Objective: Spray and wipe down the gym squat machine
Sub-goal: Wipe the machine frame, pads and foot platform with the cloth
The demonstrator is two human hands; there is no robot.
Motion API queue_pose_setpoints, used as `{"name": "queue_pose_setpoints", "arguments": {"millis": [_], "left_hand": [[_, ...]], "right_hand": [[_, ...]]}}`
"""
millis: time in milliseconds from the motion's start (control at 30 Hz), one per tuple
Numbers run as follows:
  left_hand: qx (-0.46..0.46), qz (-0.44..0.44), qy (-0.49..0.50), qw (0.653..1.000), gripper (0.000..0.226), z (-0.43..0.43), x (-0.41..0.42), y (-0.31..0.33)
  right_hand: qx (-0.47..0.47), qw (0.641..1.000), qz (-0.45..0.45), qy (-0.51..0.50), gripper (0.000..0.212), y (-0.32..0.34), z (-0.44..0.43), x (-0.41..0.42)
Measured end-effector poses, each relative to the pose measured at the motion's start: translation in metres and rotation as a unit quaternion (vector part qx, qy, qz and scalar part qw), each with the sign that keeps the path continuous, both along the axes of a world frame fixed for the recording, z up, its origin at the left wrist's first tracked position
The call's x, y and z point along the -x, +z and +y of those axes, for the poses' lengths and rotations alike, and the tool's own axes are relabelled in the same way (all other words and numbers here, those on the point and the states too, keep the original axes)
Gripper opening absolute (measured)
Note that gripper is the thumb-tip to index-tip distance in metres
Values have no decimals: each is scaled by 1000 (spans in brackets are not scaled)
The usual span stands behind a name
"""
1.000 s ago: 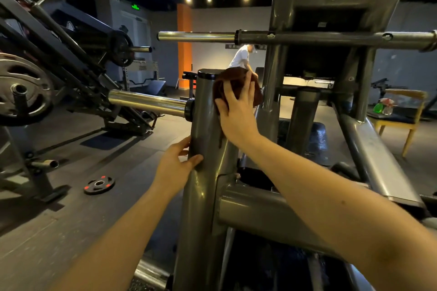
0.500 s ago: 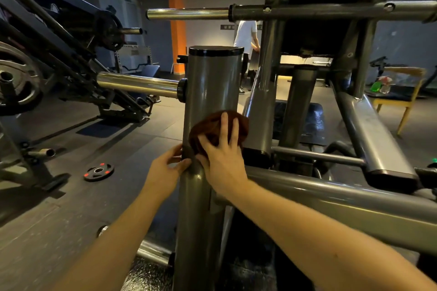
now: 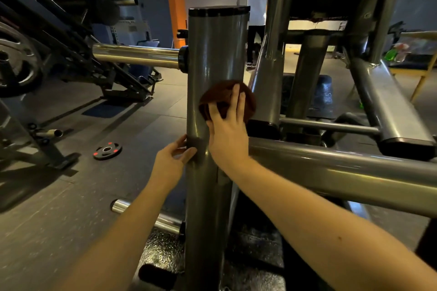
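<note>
Two hands, mid-wipe: right hand (image 3: 227, 134) presses dark brown cloth (image 3: 221, 94) flat on grey steel upright post (image 3: 212, 49), left hand (image 3: 171, 160) grips it; grey crossbar (image 3: 331, 168) likely unwiped.

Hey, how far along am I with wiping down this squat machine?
Done: hard to tell; neither hand holds a spray bottle, so spraying here seems over. In hand: your right hand presses the cloth flat on the post about halfway up, while your left hand grips it lower down. Left: probably the post below the cloth, the crossbar and the chrome peg, neither under the cloth now.
</note>
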State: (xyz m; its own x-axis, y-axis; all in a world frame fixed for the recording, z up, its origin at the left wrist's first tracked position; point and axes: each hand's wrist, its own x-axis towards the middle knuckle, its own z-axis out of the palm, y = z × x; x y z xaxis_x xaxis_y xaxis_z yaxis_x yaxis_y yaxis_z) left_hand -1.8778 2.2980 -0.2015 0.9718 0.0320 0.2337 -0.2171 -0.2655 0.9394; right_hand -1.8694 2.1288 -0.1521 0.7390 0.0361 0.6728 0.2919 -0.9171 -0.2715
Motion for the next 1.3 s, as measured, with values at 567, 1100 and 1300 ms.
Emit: {"name": "queue_pose_setpoints", "arguments": {"millis": [567,1100,1300], "left_hand": [[10,18,-9,1000,45,5,10,-32],[30,25,6,999,39,-5,25,-36],[17,42,31,998,37,-3,66,-57]], "right_hand": [[288,954,40,77,57,-110,-37,70],[201,972,-48,113,42,-76,-36,52],[65,958,162,228,50,-145,-38,102]]}}
